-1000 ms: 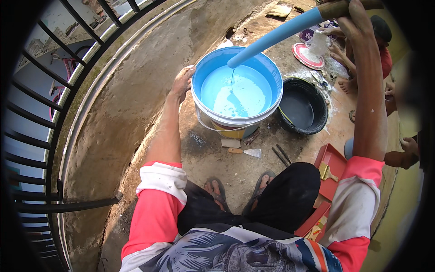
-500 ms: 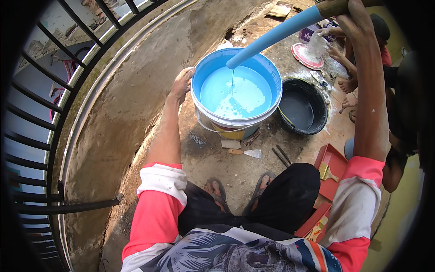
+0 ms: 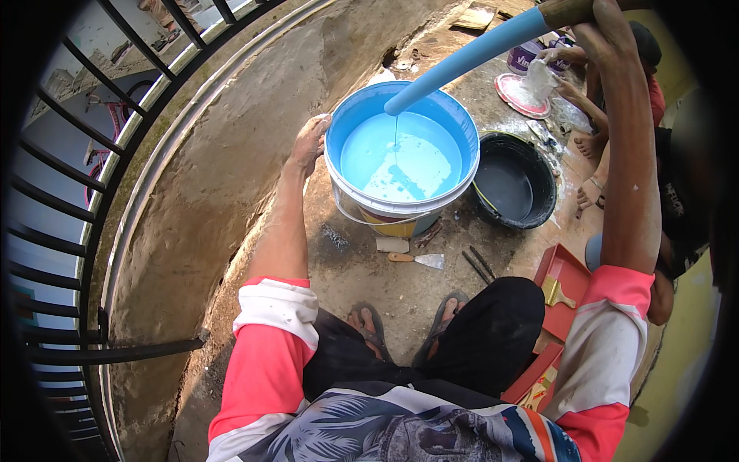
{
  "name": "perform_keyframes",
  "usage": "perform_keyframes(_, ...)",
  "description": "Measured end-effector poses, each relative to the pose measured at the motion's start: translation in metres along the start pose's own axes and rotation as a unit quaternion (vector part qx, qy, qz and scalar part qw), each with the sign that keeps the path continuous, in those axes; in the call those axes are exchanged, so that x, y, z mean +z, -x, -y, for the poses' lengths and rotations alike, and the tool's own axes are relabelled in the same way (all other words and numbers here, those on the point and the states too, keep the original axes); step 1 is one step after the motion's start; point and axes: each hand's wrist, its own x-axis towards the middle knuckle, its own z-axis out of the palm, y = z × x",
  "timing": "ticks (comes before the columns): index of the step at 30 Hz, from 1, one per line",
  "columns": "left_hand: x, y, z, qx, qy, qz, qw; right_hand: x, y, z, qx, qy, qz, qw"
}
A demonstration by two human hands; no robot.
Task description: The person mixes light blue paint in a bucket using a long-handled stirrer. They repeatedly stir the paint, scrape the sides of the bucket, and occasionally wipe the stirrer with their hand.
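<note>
My left hand (image 3: 309, 142) is closed on the left rim of a white bucket (image 3: 402, 205) that holds light blue paint (image 3: 369, 158). My right hand (image 3: 604, 42), raised at the upper right, grips the dark upper part of a long stick (image 3: 477, 58) whose lower length is blue. The stick's tip hangs over the paint, with a thin blue thread running down from it.
A black tub (image 3: 514, 189) sits right of the bucket. A scraper (image 3: 427, 259), red trays (image 3: 553, 269) with brushes and a white-powdered lid (image 3: 512, 91) lie around. Other people crouch at the right (image 3: 656, 92). Black railing (image 3: 54, 192) and a concrete ledge (image 3: 200, 131) curve along the left.
The blue streaks on the paint's surface have shifted. The people at the right have moved, with more dark clothing and another bare foot showing. My hands have hardly moved.
</note>
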Motion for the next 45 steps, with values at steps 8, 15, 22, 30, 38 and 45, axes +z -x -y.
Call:
perform_keyframes(8,0.000,-0.004,0.002,-0.002,0.008,0.006,1.000,0.000,0.000,0.003,-0.005,0.004,0.004,1.000)
perform_keyframes(15,-0.012,0.003,0.005,0.003,0.006,-0.012,1.000,-0.004,-0.003,-0.035,0.013,0.011,0.045,0.999)
perform_keyframes(22,0.007,0.001,-0.002,-0.021,-0.031,-0.008,0.999,0.011,0.024,-0.130,0.019,0.131,0.084,0.988)
perform_keyframes(30,0.004,0.006,-0.012,-0.002,-0.017,-0.019,1.000,0.039,0.064,-0.275,0.109,0.217,0.106,0.964)
perform_keyframes(38,-0.001,0.001,-0.010,0.019,-0.015,0.012,1.000,0.032,0.137,-0.331,0.258,0.259,0.265,0.892)
perform_keyframes(45,-0.009,-0.003,-0.021,0.017,-0.055,0.068,0.996,0.009,0.122,-0.321,0.053,0.347,0.328,0.877)
